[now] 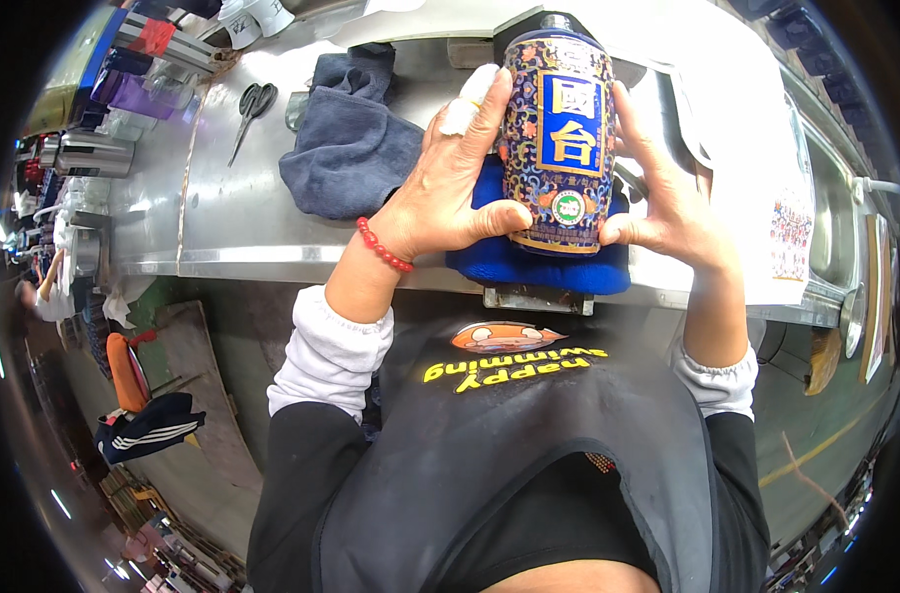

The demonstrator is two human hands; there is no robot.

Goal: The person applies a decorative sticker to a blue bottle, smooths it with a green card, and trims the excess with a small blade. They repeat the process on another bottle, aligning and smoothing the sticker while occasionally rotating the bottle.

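A dark blue bottle (558, 203) with a dense floral pattern, a bright blue panel and a small green round mark is held between my two hands over the metal worktop. My left hand (440, 193) grips its left side, thumb low on the front; one finger is wrapped in white and a red bead bracelet circles the wrist. On the other side my right hand (672, 203) presses with thumb and fingers. Beneath the bottle is a folded bright blue cloth (549, 272) at the worktop's front edge.
To the left lie a crumpled grey-blue towel (346, 148) and black-handled scissors (252, 111). White sheets (756, 198) with printed patterns cover the right side, beside a metal sink (833, 212). Cups and a metal container (94, 155) stand far left.
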